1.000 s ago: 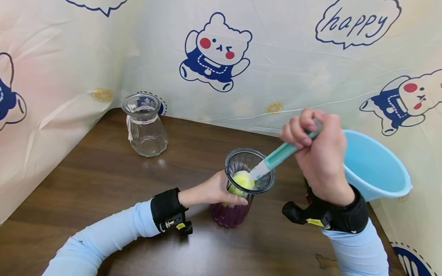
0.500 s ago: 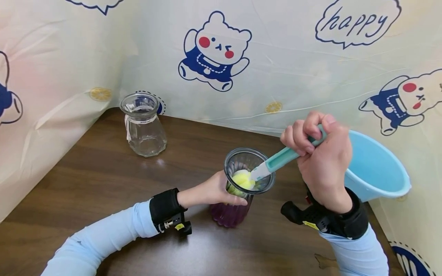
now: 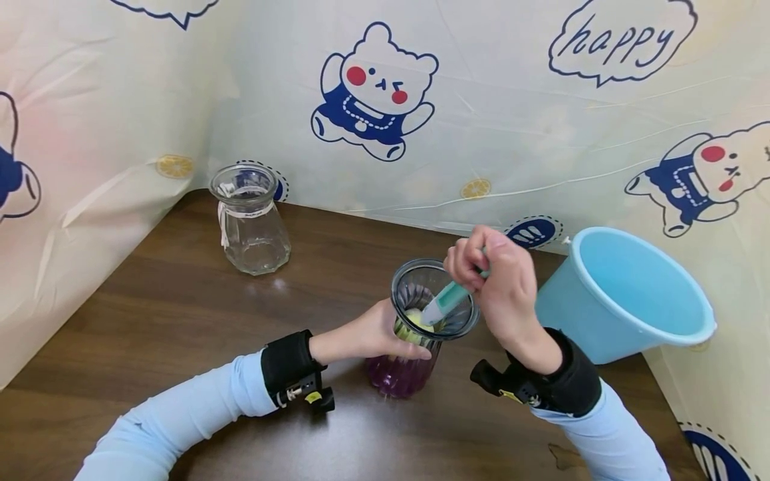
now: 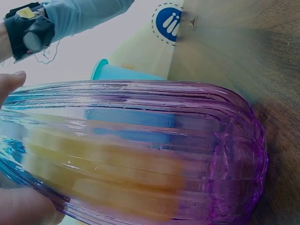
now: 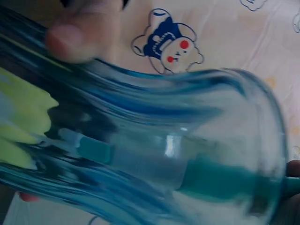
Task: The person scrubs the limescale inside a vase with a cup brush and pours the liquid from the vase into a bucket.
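Note:
A ribbed glass vase [image 3: 400,381], purple at its base and bluish toward its rim, stands tilted on the table. My left hand [image 3: 361,331] grips it below the flared mouth. In my right hand [image 3: 496,287] is the green handle [image 3: 454,294] of a sponge bottle brush, slanting down into the vase. Its yellow sponge head [image 3: 416,322] sits inside the glass. The left wrist view shows the sponge blurred through the vase wall [image 4: 229,154]. In the right wrist view, the brush's green and white shaft [image 5: 215,180] runs through the vase neck.
A light blue bucket [image 3: 571,307] stands tilted at the right, beyond my right wrist. At the back left of the brown wooden table [image 3: 174,287] is a clear glass jar [image 3: 259,240] with a white ribbon round its neck. A printed curtain [image 3: 259,80] hangs behind.
My right hand has moved down and left, and the brush has gone deeper into the vase. More of the bucket shows. My left hand and the vase have hardly moved.

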`<action>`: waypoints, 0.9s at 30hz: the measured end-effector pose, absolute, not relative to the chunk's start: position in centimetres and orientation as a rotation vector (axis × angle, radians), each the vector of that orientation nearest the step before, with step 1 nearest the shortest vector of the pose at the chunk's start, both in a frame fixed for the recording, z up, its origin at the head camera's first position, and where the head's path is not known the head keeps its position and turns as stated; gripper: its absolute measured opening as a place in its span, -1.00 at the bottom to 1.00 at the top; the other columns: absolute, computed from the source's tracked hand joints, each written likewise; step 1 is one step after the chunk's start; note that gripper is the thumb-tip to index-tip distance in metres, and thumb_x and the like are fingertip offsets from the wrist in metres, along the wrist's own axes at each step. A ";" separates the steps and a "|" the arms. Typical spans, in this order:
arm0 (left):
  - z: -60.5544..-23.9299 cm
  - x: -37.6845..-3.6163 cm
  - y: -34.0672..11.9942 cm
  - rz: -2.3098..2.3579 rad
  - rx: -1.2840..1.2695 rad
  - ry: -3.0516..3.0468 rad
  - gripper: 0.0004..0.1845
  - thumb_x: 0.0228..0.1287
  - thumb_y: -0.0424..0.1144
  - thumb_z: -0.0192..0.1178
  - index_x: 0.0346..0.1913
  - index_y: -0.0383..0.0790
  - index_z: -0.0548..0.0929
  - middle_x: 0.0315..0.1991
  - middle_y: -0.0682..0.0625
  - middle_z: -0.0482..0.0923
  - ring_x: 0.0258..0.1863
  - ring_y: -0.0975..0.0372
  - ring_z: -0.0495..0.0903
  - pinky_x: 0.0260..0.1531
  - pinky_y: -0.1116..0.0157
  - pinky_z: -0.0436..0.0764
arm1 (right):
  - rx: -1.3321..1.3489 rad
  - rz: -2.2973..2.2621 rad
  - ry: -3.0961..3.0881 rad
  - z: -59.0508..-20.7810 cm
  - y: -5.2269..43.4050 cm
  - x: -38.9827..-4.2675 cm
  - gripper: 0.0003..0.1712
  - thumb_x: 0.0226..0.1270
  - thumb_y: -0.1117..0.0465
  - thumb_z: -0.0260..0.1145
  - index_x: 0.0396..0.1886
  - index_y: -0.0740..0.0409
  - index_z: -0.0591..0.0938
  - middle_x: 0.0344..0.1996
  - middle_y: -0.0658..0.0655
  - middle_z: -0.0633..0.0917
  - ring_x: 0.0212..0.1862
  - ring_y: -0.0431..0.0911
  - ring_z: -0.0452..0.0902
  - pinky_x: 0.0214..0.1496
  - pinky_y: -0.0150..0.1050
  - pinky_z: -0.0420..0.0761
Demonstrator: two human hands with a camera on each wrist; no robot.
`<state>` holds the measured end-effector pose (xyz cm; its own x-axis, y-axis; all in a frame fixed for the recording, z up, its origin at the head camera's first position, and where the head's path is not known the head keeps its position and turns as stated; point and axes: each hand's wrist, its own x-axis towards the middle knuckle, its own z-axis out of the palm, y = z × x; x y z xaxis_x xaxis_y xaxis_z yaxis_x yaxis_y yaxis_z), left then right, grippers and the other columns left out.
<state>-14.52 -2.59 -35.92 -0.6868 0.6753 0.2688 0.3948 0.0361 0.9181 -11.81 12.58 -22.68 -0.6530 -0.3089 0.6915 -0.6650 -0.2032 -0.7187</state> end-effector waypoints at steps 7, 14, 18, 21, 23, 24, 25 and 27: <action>-36.1 -14.6 -2.6 1.694 1.160 2.048 -0.32 -0.12 -0.36 0.39 0.11 -0.35 0.30 -0.04 -0.13 0.47 -0.11 0.24 0.44 -0.08 0.34 0.47 | 1.171 1.789 -1.956 -25.1 12.2 -12.5 -0.70 0.26 0.40 -0.37 -0.67 0.25 0.13 -0.78 0.05 0.18 -0.70 -0.14 0.12 -0.60 -0.26 0.20; -35.9 -14.7 -2.6 1.707 1.145 1.999 -0.31 -0.09 -0.40 0.37 0.13 -0.35 0.26 0.00 -0.13 0.43 -0.08 0.23 0.43 -0.05 0.34 0.46 | 1.135 1.679 -2.208 -25.2 12.3 -12.7 -0.70 0.25 0.35 -0.34 -0.67 0.22 0.17 -0.75 0.06 0.23 -0.66 -0.12 0.18 -0.56 -0.26 0.28; -35.9 -14.7 -2.6 1.714 1.158 1.974 -0.32 -0.07 -0.40 0.36 0.13 -0.35 0.25 0.01 -0.14 0.42 -0.08 0.23 0.42 -0.05 0.33 0.46 | 1.141 1.627 -2.292 -25.0 12.4 -12.6 -0.70 0.24 0.34 -0.33 -0.68 0.19 0.19 -0.74 0.06 0.26 -0.65 -0.11 0.20 -0.55 -0.26 0.30; -35.9 -14.8 -2.5 1.717 1.178 1.949 -0.32 -0.06 -0.40 0.35 0.14 -0.36 0.24 0.03 -0.19 0.42 -0.06 0.23 0.42 -0.04 0.33 0.47 | 1.129 1.623 -2.300 -25.0 12.6 -12.4 -0.69 0.25 0.34 -0.33 -0.68 0.19 0.19 -0.74 0.05 0.26 -0.65 -0.12 0.20 -0.56 -0.26 0.30; -35.9 -14.8 -2.5 1.719 1.178 1.938 -0.32 -0.05 -0.40 0.35 0.14 -0.36 0.25 0.03 -0.21 0.42 -0.06 0.23 0.43 -0.04 0.32 0.47 | 1.105 1.633 -2.306 -25.0 12.6 -12.3 -0.68 0.28 0.33 -0.33 -0.67 0.21 0.19 -0.74 0.07 0.26 -0.65 -0.11 0.20 -0.56 -0.26 0.31; -35.9 -14.8 -2.5 1.719 1.175 1.939 -0.32 -0.05 -0.40 0.35 0.14 -0.36 0.25 0.03 -0.22 0.42 -0.06 0.22 0.43 -0.04 0.32 0.47 | 1.083 1.640 -2.316 -25.0 12.6 -12.3 -0.66 0.31 0.32 -0.33 -0.66 0.22 0.21 -0.74 0.08 0.27 -0.65 -0.10 0.21 -0.56 -0.26 0.32; -35.9 -14.7 -2.6 1.715 1.170 1.951 -0.32 -0.06 -0.40 0.36 0.14 -0.36 0.25 0.02 -0.22 0.42 -0.07 0.22 0.43 -0.04 0.33 0.47 | 1.060 1.644 -2.330 -25.0 12.5 -12.3 -0.64 0.34 0.30 -0.33 -0.65 0.23 0.22 -0.74 0.08 0.28 -0.64 -0.09 0.22 -0.55 -0.26 0.33; -35.9 -14.6 -2.7 1.713 1.156 1.976 -0.31 -0.08 -0.39 0.37 0.14 -0.35 0.25 0.01 -0.20 0.42 -0.07 0.23 0.43 -0.05 0.33 0.47 | 1.001 1.648 -2.374 -24.9 12.4 -12.4 -0.60 0.40 0.24 -0.33 -0.63 0.25 0.25 -0.74 0.10 0.31 -0.63 -0.07 0.26 -0.52 -0.26 0.35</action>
